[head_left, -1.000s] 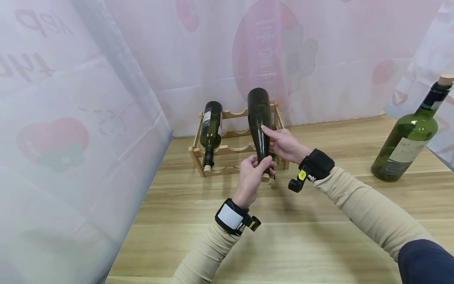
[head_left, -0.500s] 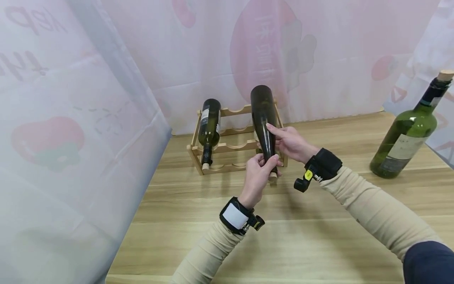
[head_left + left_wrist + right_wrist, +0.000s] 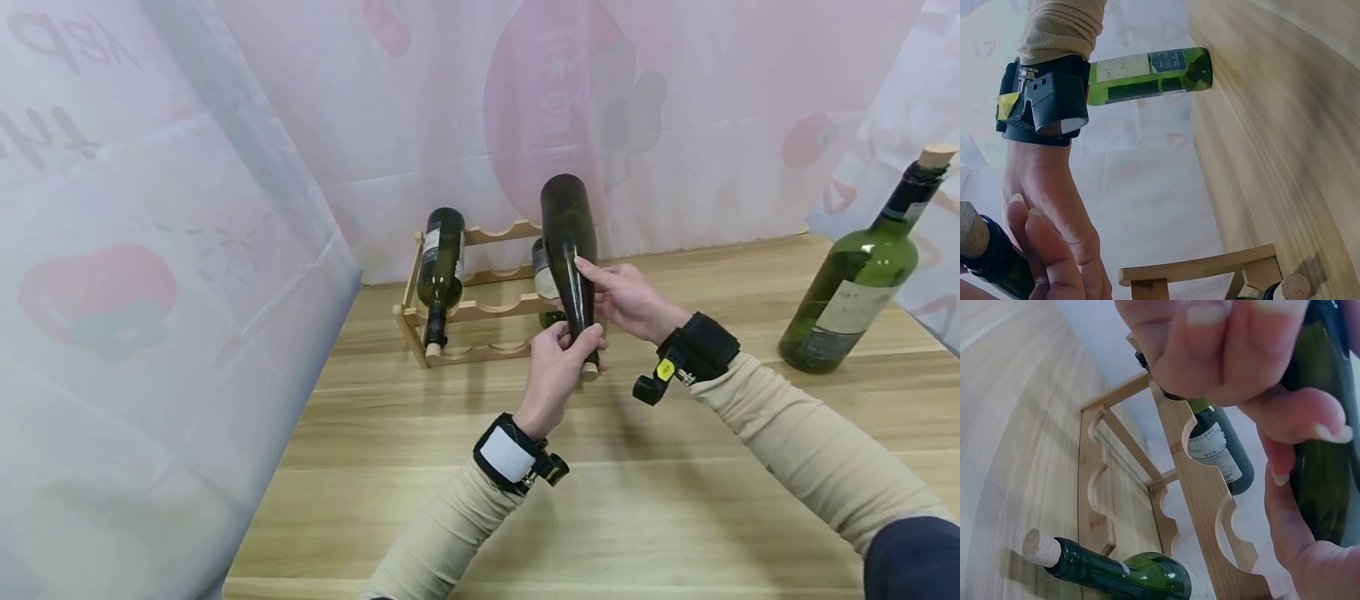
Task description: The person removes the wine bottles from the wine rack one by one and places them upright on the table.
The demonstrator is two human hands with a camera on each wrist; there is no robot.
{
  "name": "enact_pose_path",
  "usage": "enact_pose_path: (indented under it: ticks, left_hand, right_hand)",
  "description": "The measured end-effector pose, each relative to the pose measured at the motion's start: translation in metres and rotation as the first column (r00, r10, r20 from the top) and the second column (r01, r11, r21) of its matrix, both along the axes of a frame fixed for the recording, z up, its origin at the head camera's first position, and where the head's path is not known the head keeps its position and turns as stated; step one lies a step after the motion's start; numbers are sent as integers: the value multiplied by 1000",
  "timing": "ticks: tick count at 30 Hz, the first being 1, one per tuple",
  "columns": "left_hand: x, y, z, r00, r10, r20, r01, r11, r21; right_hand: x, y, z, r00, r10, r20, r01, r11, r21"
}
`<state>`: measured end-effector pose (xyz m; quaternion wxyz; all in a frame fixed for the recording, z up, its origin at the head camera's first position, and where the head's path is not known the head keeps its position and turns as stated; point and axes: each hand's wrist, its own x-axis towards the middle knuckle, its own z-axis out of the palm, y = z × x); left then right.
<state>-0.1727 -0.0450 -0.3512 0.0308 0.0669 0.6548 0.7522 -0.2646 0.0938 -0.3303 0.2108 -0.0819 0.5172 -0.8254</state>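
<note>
Head view: both hands on one bottle. Left hand (image 3: 555,371) grips the held bottle (image 3: 568,217) by the neck, close to its cork (image 3: 590,372). Right hand (image 3: 637,302) grips it further up, around the shoulder. Held bottle is tilted: base up and away from the person, cork end down and nearest. It sits in front of the right part of the wooden rack (image 3: 491,312); can't tell if it touches. Upper bottle (image 3: 441,258) lies in the rack's top tier, left end, neck toward the person. Lower bottle (image 3: 544,279) is in the tier below, partly hidden behind the held one. Standing bottle (image 3: 847,300) is upright on the table (image 3: 675,517), well apart to the right, corked, pale label. Printed cloth (image 3: 420,108) behind and to the left. Black straps with small cameras on both wrists, beige sleeves.

Left wrist view: neck and cork of the held bottle at lower left, fingers beside the neck. Strapped right wrist above, standing bottle past it. Rack corner at the bottom edge.

Right wrist view: held bottle at the right edge, fingers against it. Rack rails are scalloped. Lower bottle's neck pokes out past the rail.
</note>
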Motion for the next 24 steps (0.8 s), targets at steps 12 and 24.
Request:
enact_pose_path:
  ticks: [12, 24]
  left_hand:
    - [2, 15, 1, 1000, -11, -12, 12, 1000, 10]
    - [1, 29, -2, 999, -23, -32, 23, 1000, -6]
  right_hand:
    - [3, 18, 2, 1000, -9, 10, 9, 1000, 15]
    - [5, 33, 0, 1000, -4, -5, 4, 999, 47]
